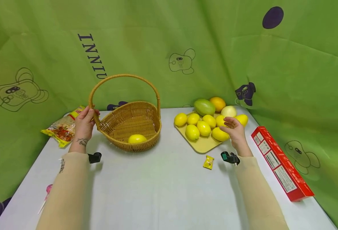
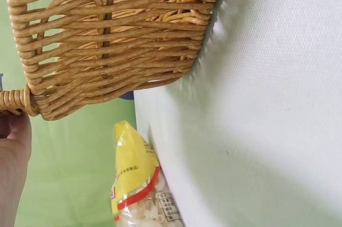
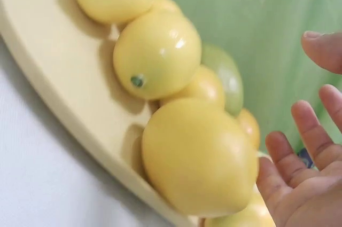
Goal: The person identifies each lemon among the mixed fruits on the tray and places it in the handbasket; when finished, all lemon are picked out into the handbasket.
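My left hand (image 1: 85,123) grips the handle of a wicker basket (image 1: 123,146) near its left base. One lemon (image 1: 137,138) lies inside the basket. On the right, my right hand (image 1: 235,133) hovers with spread fingers over the right side of a yellow tray (image 1: 201,148), and nothing is in it. Several lemons (image 1: 203,128) lie on that tray, with a green mango-like fruit (image 1: 204,107), an orange fruit (image 1: 217,103) and a pale round fruit (image 1: 228,111) behind them. In the right wrist view, the fingers are beside a large lemon (image 3: 200,155); contact cannot be told.
A yellow food bag (image 1: 62,129) lies left of the basket. In front of the tray is a small yellow packet (image 1: 208,162). A long red box (image 1: 281,163) runs along the right edge, and a pink lollipop (image 1: 49,188) lies at the left. Green cloth surrounds the table.
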Action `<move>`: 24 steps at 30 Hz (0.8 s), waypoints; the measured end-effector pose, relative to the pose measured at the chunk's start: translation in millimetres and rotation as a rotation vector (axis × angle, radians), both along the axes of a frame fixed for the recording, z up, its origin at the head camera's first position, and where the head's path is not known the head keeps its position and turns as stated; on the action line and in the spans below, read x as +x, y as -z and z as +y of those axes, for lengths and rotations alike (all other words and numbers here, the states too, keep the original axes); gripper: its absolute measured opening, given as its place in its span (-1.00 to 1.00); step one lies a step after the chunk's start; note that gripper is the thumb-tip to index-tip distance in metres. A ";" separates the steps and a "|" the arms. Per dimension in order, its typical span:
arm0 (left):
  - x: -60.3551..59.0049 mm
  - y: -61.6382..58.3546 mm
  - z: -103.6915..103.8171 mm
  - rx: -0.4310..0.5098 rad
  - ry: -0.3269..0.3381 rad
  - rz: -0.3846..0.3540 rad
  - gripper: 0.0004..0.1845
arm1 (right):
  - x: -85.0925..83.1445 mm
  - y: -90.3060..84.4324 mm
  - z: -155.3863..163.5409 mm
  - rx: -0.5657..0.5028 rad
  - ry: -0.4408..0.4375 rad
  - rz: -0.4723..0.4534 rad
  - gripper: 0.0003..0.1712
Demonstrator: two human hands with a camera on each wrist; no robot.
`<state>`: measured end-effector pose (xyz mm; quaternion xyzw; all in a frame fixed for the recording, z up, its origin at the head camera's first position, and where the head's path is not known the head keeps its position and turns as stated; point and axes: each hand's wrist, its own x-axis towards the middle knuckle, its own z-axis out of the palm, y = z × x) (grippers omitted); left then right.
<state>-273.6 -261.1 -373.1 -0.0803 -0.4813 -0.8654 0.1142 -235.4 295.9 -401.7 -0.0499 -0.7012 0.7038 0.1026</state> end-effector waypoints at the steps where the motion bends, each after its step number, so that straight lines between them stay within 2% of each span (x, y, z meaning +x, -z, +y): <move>1: -0.2 0.2 0.1 -0.010 -0.004 -0.003 -0.81 | -0.6 2.1 0.7 0.022 0.008 -0.018 -0.51; 11: 0.2 0.8 -0.7 -0.034 -0.007 -0.007 -0.79 | -6.2 19.0 6.1 0.188 -0.012 -0.195 -0.31; 24: 0.3 0.4 0.0 -0.035 -0.012 -0.008 -0.80 | -10.3 24.4 4.8 0.331 -0.066 -0.258 -0.29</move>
